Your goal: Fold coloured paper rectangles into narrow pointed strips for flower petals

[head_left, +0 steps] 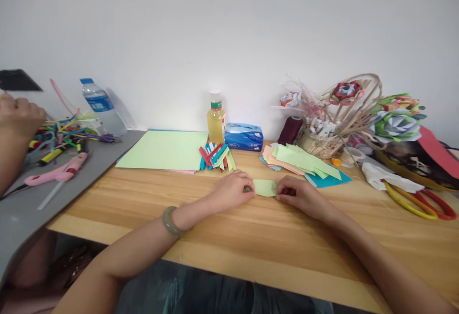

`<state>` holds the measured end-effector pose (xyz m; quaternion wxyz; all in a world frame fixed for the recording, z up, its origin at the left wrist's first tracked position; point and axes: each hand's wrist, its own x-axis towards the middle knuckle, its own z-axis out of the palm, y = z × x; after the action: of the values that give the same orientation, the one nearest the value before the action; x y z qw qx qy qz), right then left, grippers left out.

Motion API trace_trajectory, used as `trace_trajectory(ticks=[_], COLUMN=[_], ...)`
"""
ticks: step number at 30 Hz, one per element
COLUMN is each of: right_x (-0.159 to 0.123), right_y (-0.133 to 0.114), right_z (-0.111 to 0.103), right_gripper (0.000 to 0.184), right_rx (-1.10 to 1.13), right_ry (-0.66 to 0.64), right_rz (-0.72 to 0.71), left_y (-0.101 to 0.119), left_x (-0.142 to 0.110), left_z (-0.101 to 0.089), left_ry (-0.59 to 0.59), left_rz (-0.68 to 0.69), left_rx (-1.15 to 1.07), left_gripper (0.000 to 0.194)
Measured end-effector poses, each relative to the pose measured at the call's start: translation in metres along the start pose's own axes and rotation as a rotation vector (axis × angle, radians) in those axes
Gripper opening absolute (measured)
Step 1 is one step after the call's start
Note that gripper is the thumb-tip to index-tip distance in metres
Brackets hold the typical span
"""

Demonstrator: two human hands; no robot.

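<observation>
A small piece of light green paper point(264, 188) is stretched between my two hands, just over the wooden table point(201, 228). My left hand point(234, 189) pinches its left end, and my right hand point(298, 195) pinches the right end. Behind my right hand lies a fanned pile of green and orange paper pieces point(301, 159) on a blue sheet point(332, 180). Beyond my left hand sits a small heap of folded coloured paper strips point(216, 156).
Large green sheets point(161, 149), a juice bottle point(215, 120) and a tissue pack point(244, 137) stand along the wall. Scissors point(419, 201) and a basket of paper flowers point(319, 139) are on the right. Leftward are a pink glue gun point(59, 173), a water bottle point(102, 106) and another person's hand point(19, 115).
</observation>
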<state>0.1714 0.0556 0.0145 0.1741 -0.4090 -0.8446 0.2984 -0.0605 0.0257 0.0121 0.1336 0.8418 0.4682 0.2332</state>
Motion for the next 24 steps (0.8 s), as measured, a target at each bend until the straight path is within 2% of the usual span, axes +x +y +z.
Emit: trace_trajectory(ticks=[5, 16, 24], right_x=[0.0, 0.002, 0.003], right_y=[-0.003, 0.003, -0.006], right_z=[-0.003, 0.003, 0.004], right_gripper=[0.021, 0.018, 0.02], right_rx=[-0.026, -0.168, -0.325], right_ry=[-0.002, 0.06, 0.076], right_rz=[-0.053, -0.032, -0.009], left_y=[0.001, 0.005, 0.004], left_x=[0.0, 0.005, 0.005], left_z=[0.001, 0.005, 0.012], left_ry=[0.015, 0.033, 0.059], left_rz=[-0.05, -0.108, -0.167], left_rx=[-0.03, -0.026, 0.042], left_gripper=[0.007, 0.01, 0.012])
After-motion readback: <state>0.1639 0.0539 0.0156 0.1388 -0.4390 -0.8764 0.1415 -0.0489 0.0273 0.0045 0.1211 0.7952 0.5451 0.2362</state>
